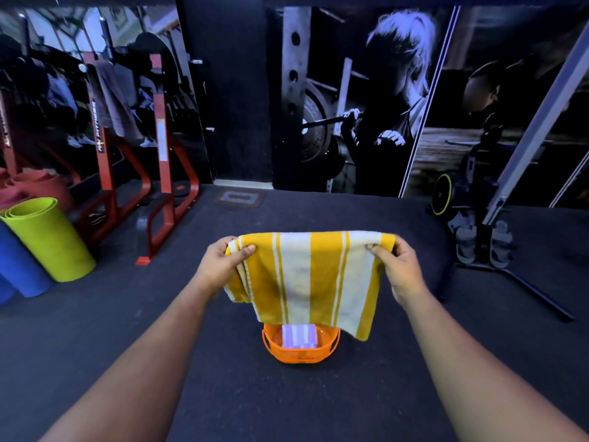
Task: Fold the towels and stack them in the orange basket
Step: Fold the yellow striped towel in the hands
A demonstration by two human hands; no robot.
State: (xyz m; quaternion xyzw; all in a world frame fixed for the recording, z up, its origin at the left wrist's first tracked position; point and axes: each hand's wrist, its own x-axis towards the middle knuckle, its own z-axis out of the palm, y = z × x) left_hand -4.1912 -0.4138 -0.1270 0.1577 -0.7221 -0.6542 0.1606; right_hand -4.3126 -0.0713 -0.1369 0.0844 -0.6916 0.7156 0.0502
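Dark rubber gym flooring covers the work area, with a wall mural of a person lifting a barbell behind it.

Hands: the left hand pinches the upper left corner of the yellow-and-white striped towel, thumb on the near face and fingers curled behind the top edge. The right hand pinches the upper right corner in the same manner. Both forearms extend forward from the lower corners of the view, and the hands are well apart, so the top edge is stretched between them.

Towel: it is held in the air and hangs down from the top edge. A doubled layer shows at the left side, where a second edge hangs lower than the grip. The lower right corner hangs lowest.

Basket: the orange basket stands on the floor directly below the towel, near the centre of the view. The hanging towel hides its far rim. A folded towel with pale stripes lies inside it.

Surroundings: rolled mats stand at the left, one lime green and one blue. A red steel frame stands behind them. A grey machine base stands at the right.
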